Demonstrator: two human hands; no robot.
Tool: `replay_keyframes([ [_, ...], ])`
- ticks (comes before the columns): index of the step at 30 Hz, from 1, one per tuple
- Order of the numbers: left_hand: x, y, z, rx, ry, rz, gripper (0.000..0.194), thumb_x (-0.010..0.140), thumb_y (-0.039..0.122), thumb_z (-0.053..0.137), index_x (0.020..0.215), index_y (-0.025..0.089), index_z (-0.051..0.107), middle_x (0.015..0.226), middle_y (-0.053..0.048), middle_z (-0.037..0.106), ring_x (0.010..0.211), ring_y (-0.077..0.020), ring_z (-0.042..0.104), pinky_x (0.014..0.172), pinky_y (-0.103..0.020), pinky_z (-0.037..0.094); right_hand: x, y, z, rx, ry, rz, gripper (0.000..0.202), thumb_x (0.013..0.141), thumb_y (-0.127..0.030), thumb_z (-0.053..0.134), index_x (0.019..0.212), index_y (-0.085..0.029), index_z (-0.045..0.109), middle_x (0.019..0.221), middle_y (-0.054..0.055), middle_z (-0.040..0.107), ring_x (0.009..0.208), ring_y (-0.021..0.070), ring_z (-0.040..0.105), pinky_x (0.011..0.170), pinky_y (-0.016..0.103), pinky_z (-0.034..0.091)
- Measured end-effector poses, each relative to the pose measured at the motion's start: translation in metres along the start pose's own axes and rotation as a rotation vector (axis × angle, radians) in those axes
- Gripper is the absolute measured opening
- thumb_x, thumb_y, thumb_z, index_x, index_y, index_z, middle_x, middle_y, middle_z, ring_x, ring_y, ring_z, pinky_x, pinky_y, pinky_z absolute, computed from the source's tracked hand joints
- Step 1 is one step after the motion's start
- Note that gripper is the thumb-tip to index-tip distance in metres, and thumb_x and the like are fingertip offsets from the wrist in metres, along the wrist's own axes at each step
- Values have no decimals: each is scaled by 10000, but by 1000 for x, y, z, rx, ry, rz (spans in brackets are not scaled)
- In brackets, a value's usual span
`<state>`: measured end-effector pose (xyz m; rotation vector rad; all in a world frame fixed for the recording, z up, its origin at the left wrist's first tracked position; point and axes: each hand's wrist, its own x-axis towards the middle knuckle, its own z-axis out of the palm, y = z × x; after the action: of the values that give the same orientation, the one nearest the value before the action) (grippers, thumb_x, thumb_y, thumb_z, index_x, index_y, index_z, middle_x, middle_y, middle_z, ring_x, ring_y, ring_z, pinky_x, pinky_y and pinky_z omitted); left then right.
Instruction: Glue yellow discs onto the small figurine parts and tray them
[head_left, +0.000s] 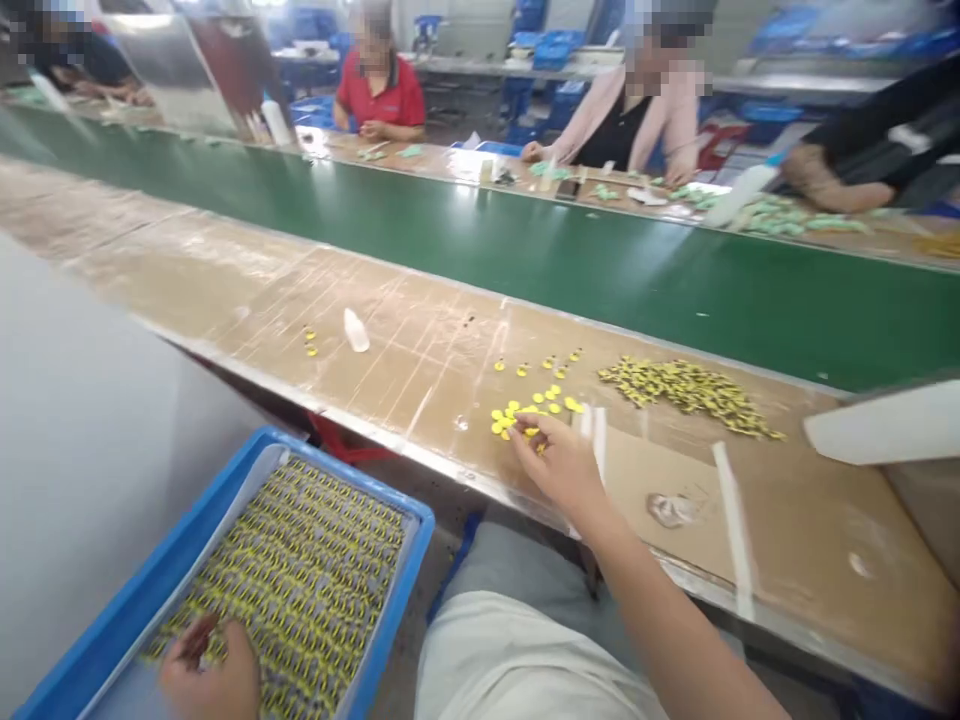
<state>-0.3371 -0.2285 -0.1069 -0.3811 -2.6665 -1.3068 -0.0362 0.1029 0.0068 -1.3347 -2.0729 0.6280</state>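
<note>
Right hand (559, 462): fingers curled on loose yellow discs (529, 410) at its fingertips; yellow-black pile (690, 392) beyond, to its right
Left hand (210, 672): pinching pieces in the blue tray (135, 600); grip unclear

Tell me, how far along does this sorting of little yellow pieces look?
Looks done: rows of pieces fill the blue tray. In hand: the right hand touches loose yellow discs; the left hand rests in the tray. Left: a heap on the bench.
</note>
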Motion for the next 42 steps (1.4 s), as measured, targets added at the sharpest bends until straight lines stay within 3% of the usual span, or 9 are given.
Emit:
replay_keyframes([
  [3, -6, 38, 31, -98, 10, 167, 140, 799, 365, 682, 910, 282, 662, 903, -68, 692, 885, -339, 683, 901, -575, 535, 34, 13, -29, -127, 57, 53, 288, 857, -322, 608, 1082, -169, 701, 995, 64, 722, 719, 204, 661, 780, 339, 519],
  [6, -10, 113, 75, -234, -144, 412, 180, 809, 317, 673, 973, 242, 679, 946, -64, 712, 896, -278, 680, 890, -465, 540, 68, 25, -38, -155, 67, 76, 307, 847, -278, 657, 1129, -161, 688, 1057, 68, 711, 804, 224, 667, 847, 355, 508],
  [10, -19, 222, 143, -405, -482, 562, 180, 845, 267, 646, 1013, 217, 684, 993, -68, 717, 936, -237, 670, 913, -392, 517, 99, 31, -25, -169, 17, 86, 355, 862, -229, 679, 1208, -147, 672, 1106, 86, 700, 945, 253, 662, 900, 357, 499],
  [13, -29, 276, 196, -558, -729, 501, 352, 832, 218, 661, 1182, 199, 636, 1083, -103, 710, 996, -236, 673, 929, -392, 513, 111, 34, -13, -163, -26, 98, 343, 864, -195, 686, 1203, -146, 684, 1130, 107, 693, 1039, 275, 642, 927, 362, 493],
  [19, -42, 325, 264, -524, -800, 515, 439, 753, 202, 769, 1171, 183, 635, 1078, -125, 701, 986, -271, 661, 928, -438, 504, 123, 47, 1, -111, -88, 110, 197, 890, -202, 685, 1079, -193, 738, 1064, 76, 718, 1006, 254, 659, 910, 336, 504],
  [27, -40, 344, 287, -567, -846, 417, 334, 750, 137, 755, 1070, 178, 666, 901, -90, 712, 898, -259, 681, 956, -459, 496, 128, 60, 9, 31, -98, 129, 113, 861, -199, 698, 944, -224, 771, 958, 51, 739, 887, 240, 683, 839, 345, 538],
  [31, -35, 341, 275, -700, -877, 305, 377, 781, 238, 753, 1123, 156, 617, 932, -102, 706, 924, -236, 704, 911, -402, 538, 122, 53, 6, 189, -75, 136, 124, 853, -250, 693, 935, -197, 769, 922, 49, 745, 818, 214, 698, 782, 310, 561],
  [35, -20, 308, 214, -795, -809, 144, 475, 812, 378, 729, 1203, 172, 552, 994, -92, 685, 905, -219, 723, 750, -314, 569, 101, 34, 0, 357, -75, 122, 280, 826, -391, 679, 959, -157, 755, 898, 69, 747, 814, 219, 710, 754, 302, 574],
  [42, -3, 138, 42, -764, -245, -423, 507, 729, 429, 826, 1130, 192, 626, 1019, -64, 670, 842, -134, 683, 612, -194, 493, 46, 5, 0, 375, -164, 180, 515, 655, -628, 723, 896, -178, 792, 759, 110, 718, 700, 268, 684, 693, 386, 561],
])
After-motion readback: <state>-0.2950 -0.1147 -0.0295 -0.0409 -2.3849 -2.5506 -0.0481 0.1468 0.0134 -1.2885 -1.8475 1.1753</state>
